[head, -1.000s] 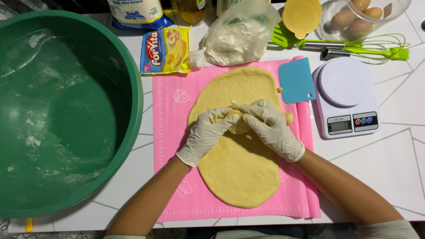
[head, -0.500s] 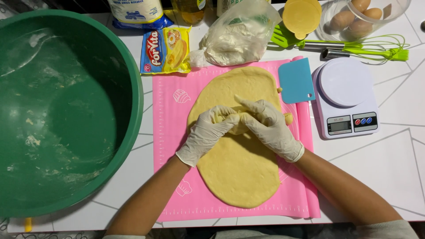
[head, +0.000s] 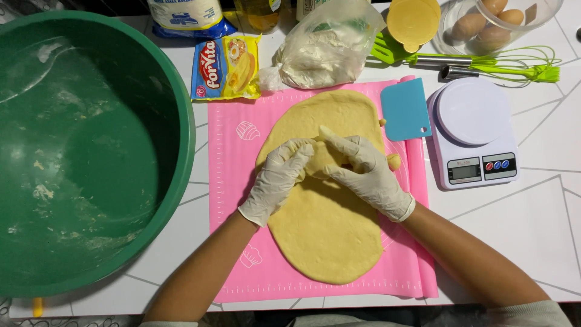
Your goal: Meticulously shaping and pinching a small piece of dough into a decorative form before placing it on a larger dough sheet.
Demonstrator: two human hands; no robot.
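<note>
Both hands (head: 324,172) unmoved, fingers pressing dough (head: 327,242)

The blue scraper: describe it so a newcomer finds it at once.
Start at the pink mat under the dough. At its upper right edge, beside the white kitchen scale, lies the scraper: flat, light blue, the only blue thing there.

I see the flat oval yellow dough (head: 327,242) on the pink silicone mat (head: 233,200), between the big green plastic bowl (head: 91,151) on the left and the white digital scale (head: 472,136) on the right.
</note>
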